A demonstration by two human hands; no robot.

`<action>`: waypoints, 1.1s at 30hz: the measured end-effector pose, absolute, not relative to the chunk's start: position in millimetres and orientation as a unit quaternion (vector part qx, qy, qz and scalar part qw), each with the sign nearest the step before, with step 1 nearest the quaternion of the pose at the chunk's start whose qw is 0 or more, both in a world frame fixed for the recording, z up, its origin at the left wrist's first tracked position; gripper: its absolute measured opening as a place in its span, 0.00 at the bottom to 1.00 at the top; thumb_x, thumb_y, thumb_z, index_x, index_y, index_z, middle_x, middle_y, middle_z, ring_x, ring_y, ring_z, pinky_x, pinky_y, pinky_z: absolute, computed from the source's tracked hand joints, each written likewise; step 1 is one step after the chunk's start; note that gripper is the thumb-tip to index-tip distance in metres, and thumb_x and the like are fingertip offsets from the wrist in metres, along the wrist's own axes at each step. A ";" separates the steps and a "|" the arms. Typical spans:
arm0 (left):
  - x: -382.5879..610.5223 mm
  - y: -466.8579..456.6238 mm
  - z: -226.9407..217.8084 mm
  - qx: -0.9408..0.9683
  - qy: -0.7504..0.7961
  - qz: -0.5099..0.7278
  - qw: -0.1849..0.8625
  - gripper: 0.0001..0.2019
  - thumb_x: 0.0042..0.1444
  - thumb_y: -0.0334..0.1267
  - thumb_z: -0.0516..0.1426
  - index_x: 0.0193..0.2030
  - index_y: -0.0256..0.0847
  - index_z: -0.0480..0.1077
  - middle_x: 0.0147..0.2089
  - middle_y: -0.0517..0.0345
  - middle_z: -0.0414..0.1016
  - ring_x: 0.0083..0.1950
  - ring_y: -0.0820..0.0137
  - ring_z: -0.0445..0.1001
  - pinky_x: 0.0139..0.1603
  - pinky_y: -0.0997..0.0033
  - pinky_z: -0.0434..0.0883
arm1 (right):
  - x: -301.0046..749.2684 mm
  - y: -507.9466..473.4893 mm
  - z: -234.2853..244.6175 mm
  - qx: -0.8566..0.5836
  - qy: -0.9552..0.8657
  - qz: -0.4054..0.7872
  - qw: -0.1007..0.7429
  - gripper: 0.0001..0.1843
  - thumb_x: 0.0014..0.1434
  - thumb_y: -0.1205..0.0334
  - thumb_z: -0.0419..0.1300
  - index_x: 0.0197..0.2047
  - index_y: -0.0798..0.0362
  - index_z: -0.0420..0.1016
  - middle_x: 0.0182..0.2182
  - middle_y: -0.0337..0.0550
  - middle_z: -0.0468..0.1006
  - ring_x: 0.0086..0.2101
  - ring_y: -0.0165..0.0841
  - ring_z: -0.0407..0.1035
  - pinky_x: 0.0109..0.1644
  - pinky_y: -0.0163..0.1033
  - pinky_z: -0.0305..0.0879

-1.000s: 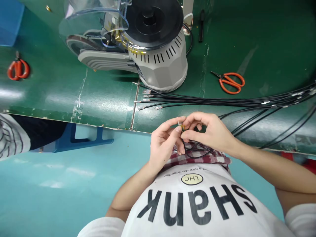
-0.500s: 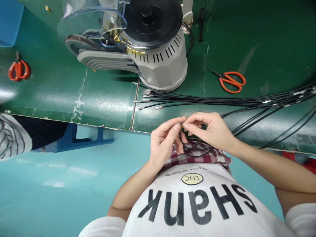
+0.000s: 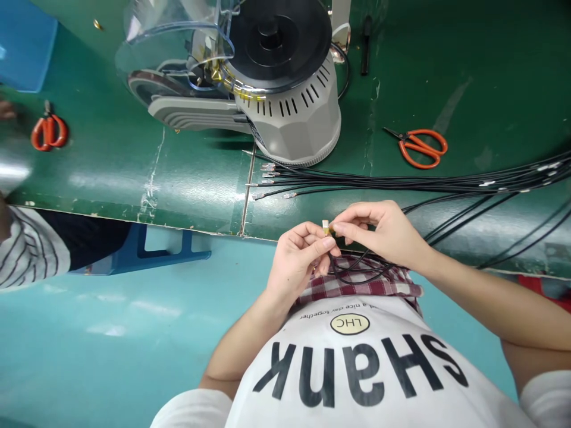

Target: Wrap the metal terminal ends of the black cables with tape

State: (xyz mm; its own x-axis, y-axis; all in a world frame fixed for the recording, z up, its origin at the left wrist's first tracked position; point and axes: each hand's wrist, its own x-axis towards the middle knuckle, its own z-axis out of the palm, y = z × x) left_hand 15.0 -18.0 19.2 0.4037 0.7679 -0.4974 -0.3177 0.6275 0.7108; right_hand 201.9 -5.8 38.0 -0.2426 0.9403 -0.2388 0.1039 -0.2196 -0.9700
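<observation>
- Fingers of the left hand (image 3: 295, 257) pinch the base of the connector (image 3: 326, 224); those of the right hand (image 3: 390, 233) nearly meet, holding unclear.
- Black cable (image 3: 332, 265) loops below both.
- Connector juts beyond the left thumb, long axis pointing outward, right fingertips just beside.

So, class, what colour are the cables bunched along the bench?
The cables are black, best seen in the head view.

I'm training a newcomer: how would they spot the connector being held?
From the grey machine on the green bench, look toward the near edge. There the left hand pinches a small connector. Unlike the cable ends lying on the bench, it is held up and shows yellow below its pale tip.
</observation>
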 end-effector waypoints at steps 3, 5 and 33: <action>15.8 -17.3 18.1 0.244 0.407 0.343 0.811 0.12 0.55 0.38 0.67 0.32 0.36 0.69 0.27 0.57 0.79 0.16 0.81 0.66 0.17 0.83 0.60 | 202.3 -4.0 36.3 -0.499 -0.521 0.600 0.346 0.08 0.60 0.59 0.67 0.37 0.55 0.84 0.30 0.41 0.82 0.27 0.27 0.71 0.31 0.32 0.67; 16.7 -17.8 17.1 0.240 0.402 0.344 0.814 0.12 0.56 0.39 0.67 0.31 0.35 0.70 0.28 0.55 0.79 0.16 0.81 0.65 0.17 0.83 0.59 | 202.8 -3.3 35.0 -0.497 -0.523 0.602 0.342 0.08 0.60 0.58 0.66 0.37 0.55 0.84 0.30 0.41 0.82 0.28 0.27 0.71 0.31 0.32 0.66; 22.3 -23.6 24.6 0.261 0.398 0.379 0.794 0.14 0.52 0.35 0.69 0.37 0.39 0.66 0.26 0.60 0.77 0.18 0.80 0.63 0.16 0.84 0.57 | 199.7 -9.1 26.9 -0.473 -0.565 0.547 0.397 0.06 0.60 0.61 0.65 0.35 0.54 0.80 0.30 0.40 0.76 0.26 0.26 0.62 0.28 0.34 0.58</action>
State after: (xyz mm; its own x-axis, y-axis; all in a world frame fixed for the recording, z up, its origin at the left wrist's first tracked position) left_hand 22.3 -23.6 24.6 0.3956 0.8094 -0.4341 -0.3935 0.5765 0.7161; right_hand 199.7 -9.1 26.9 -0.2372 0.9690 -0.0697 0.0999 -0.0470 -0.9939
